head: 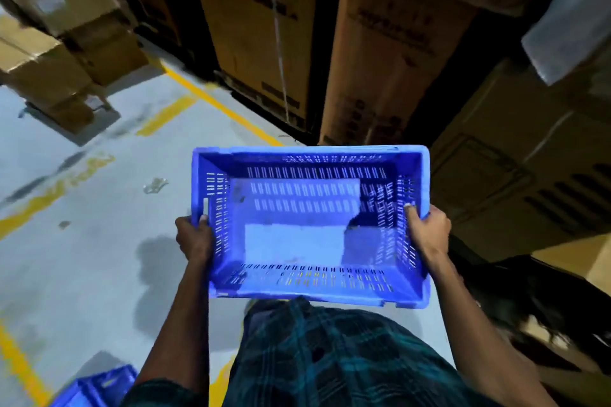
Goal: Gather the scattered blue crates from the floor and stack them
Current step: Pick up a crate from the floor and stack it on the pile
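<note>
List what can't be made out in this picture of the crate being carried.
- Second blue crate, head view: cut off by the bottom edge; whether it is one crate or a stack cannot be told.
- Fingers of the left hand and right hand: hidden behind the walls of the carried crate; only thumbs show.
- Print on the cardboard boxes: dark and blurred, unreadable.
- Scrap on the floor: too small to identify.

A blue plastic crate [310, 225] with slotted, vented walls is held level in the air above a grey floor, open side up and empty, a pale rectangular patch on its base. Part of a second blue crate [96, 387] sits at the bottom left edge
</note>
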Motion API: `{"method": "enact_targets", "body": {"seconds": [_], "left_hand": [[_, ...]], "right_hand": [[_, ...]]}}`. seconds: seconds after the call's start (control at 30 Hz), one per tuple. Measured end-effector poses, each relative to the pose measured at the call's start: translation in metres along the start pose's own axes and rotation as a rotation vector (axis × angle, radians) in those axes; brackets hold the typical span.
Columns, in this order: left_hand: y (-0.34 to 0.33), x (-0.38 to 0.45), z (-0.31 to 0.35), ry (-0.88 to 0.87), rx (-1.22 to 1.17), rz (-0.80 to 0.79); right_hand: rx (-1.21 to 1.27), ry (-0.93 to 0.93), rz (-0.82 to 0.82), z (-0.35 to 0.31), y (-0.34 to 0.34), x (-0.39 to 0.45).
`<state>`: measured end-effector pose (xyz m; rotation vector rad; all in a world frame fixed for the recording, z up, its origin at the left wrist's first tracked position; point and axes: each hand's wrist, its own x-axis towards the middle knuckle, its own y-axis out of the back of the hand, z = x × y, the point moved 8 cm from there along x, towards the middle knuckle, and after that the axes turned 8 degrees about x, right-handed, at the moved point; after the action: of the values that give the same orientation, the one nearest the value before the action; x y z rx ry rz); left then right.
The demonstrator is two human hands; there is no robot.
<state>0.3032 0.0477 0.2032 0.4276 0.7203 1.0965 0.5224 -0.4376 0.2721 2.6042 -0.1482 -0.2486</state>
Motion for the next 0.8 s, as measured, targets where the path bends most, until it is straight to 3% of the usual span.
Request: {"method": "enact_targets", "body": {"seconds": [0.4, 0.57, 0.8], "left_hand": [[-0.145, 0.109, 0.101, -0.072, 0.301, -0.302], [-0.189, 0.144, 0.123, -0.161, 0.341, -0.408], [-0.248, 0.167, 0.151, -0.266, 0.499, -0.481]], "right_hand": [[-0.04, -0.508, 0.165, 0.053, -0.058, 0.046], [0.079, -0.752, 0.282, 0.086, -0.093, 0.024], [0.346, -0.906, 0.41, 0.119, -0.128, 0.028]]}}
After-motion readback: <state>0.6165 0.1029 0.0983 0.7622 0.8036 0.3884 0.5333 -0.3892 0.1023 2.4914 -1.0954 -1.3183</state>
